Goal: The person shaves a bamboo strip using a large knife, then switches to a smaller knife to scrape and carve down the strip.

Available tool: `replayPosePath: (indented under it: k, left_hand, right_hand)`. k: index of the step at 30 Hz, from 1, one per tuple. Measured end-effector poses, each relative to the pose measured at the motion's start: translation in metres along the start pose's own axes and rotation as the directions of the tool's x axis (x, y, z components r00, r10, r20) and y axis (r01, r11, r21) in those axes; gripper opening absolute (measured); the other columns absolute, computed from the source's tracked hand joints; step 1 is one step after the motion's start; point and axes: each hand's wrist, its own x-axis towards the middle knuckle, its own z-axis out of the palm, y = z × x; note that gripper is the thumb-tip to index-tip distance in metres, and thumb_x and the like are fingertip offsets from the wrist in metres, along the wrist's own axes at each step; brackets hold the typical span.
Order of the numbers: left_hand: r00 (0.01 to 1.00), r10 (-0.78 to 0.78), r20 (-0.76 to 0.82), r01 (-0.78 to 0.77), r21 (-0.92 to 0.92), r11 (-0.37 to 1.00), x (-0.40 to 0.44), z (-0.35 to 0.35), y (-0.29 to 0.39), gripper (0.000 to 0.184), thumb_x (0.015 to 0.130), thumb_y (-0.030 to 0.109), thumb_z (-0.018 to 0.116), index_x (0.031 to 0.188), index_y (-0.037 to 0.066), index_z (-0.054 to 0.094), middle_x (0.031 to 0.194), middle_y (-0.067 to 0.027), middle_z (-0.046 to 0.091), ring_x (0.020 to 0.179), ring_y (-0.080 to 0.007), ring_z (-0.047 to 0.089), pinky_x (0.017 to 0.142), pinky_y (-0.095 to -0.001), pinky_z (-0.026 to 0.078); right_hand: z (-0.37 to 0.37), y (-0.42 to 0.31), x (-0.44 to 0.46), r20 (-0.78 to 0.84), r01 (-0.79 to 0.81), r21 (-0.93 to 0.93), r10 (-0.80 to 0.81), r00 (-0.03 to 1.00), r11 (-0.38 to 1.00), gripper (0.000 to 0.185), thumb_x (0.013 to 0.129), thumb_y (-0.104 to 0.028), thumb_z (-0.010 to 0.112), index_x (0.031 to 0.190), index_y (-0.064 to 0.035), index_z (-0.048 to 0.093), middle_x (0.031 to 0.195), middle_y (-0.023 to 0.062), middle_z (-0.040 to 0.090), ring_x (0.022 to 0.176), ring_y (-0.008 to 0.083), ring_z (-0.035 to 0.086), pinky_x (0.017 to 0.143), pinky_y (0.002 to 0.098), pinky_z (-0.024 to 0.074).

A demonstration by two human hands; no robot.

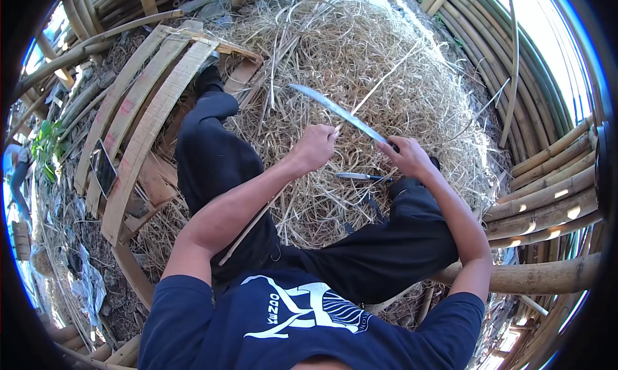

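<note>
My left hand is closed round a thin, pale bamboo strip. The strip runs from beside my thigh, through the fist, and out over the shavings. In my right hand is the handle end of a machete, its handle mostly hidden by the fingers. Its long blade points up and left and crosses the strip just beyond my left fist; whether they touch, I cannot tell. A smaller knife with a dark handle lies on the shavings between my legs, below the right hand.
A heap of pale shavings covers the ground ahead. At left stands a slatted wooden bench with a dark flat phone-like object on it. Stacked bamboo poles line the right side. A person is partly visible at far left.
</note>
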Motion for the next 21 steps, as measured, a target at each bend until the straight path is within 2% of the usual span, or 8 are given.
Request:
replayPosePath:
  k: [1,3,9,11,15,16,19,21]
  left_hand:
    - [1.0,0.03,-0.001,-0.03,-0.005,1.0,0.0,-0.001,0.0,0.024,0.092,0.014,0.051,0.088,-0.007,0.062,0.072,-0.0245,0.061,0.062,-0.034,0.061,0.06,-0.0429,0.045]
    - [0.999,0.034,-0.021,-0.034,-0.007,0.999,0.001,0.002,-0.003,0.023,0.092,0.013,0.051,0.088,-0.007,0.062,0.07,-0.0243,0.061,0.061,-0.0337,0.061,0.059,-0.0425,0.045]
    - [0.995,0.063,-0.078,-0.064,-0.012,0.998,0.002,0.006,-0.009,0.022,0.091,0.012,0.052,0.086,-0.006,0.062,0.064,-0.0226,0.058,0.055,-0.0322,0.058,0.056,-0.0417,0.044]
    - [1.0,0.007,-0.025,-0.009,-0.051,0.999,-0.002,-0.002,0.001,0.021,0.091,0.011,0.052,0.087,-0.007,0.062,0.065,-0.0228,0.059,0.054,-0.0324,0.058,0.056,-0.0418,0.044]
    - [0.994,0.094,-0.051,-0.095,-0.024,0.995,0.0,0.005,-0.005,0.02,0.091,0.01,0.052,0.088,-0.006,0.062,0.065,-0.0228,0.058,0.055,-0.0323,0.058,0.056,-0.0422,0.044]
    - [0.997,0.067,-0.034,-0.068,-0.029,0.997,0.0,0.004,-0.004,0.02,0.091,0.01,0.052,0.088,-0.006,0.063,0.065,-0.023,0.058,0.055,-0.0329,0.058,0.057,-0.0425,0.045]
    - [0.998,0.049,-0.043,-0.05,-0.032,0.998,-0.001,0.007,-0.006,0.019,0.09,0.009,0.051,0.088,-0.006,0.063,0.066,-0.0244,0.059,0.058,-0.0369,0.058,0.058,-0.0432,0.045]
    - [0.988,0.14,-0.064,-0.136,0.06,0.989,-0.003,0.006,-0.009,0.018,0.09,0.008,0.051,0.089,-0.006,0.062,0.069,-0.0253,0.059,0.062,-0.04,0.059,0.058,-0.0441,0.045]
  right_hand:
    - [-0.001,-0.001,-0.001,-0.002,-0.001,-0.001,0.001,1.0,1.0,0.056,0.092,-0.053,0.048,0.095,-0.0007,0.067,0.064,0.0183,0.059,0.063,0.0324,0.061,0.063,0.0436,0.0451]
    - [-0.005,-0.006,-0.002,0.02,-0.142,0.064,0.141,0.99,0.988,0.058,0.092,-0.056,0.047,0.095,-0.0015,0.068,0.063,0.0182,0.059,0.062,0.0319,0.06,0.063,0.0433,0.0457]
    - [0.004,-0.017,0.0,0.082,-0.07,0.003,0.069,0.994,0.998,0.063,0.09,-0.059,0.047,0.097,0.0001,0.069,0.059,0.0184,0.059,0.059,0.029,0.062,0.062,0.04,0.0475]
    - [0.003,-0.004,0.005,0.018,-0.058,0.077,0.057,0.998,0.995,0.063,0.09,-0.059,0.047,0.099,-0.0004,0.069,0.061,0.0185,0.06,0.06,0.0302,0.062,0.062,0.0405,0.0475]
    - [-0.01,-0.002,0.009,0.041,-0.216,0.029,0.215,0.976,0.976,0.065,0.09,-0.06,0.045,0.099,-0.0004,0.069,0.065,0.0183,0.062,0.063,0.03,0.062,0.063,0.0426,0.0468]
    - [-0.01,-0.003,0.009,0.039,-0.22,0.025,0.218,0.975,0.975,0.065,0.09,-0.06,0.045,0.099,-0.0004,0.069,0.065,0.0183,0.062,0.063,0.03,0.062,0.063,0.0426,0.0468]
    - [0.001,-0.011,0.007,0.038,-0.048,-0.036,0.049,0.998,0.998,0.066,0.09,-0.062,0.044,0.092,-0.0021,0.07,0.066,0.0208,0.062,0.065,0.0327,0.063,0.066,0.0468,0.0468]
    - [-0.002,-0.015,0.009,0.067,-0.077,0.009,0.077,0.995,0.997,0.067,0.09,-0.063,0.043,0.083,-0.0019,0.069,0.057,0.0156,0.059,0.056,0.0264,0.06,0.058,0.0428,0.0454]
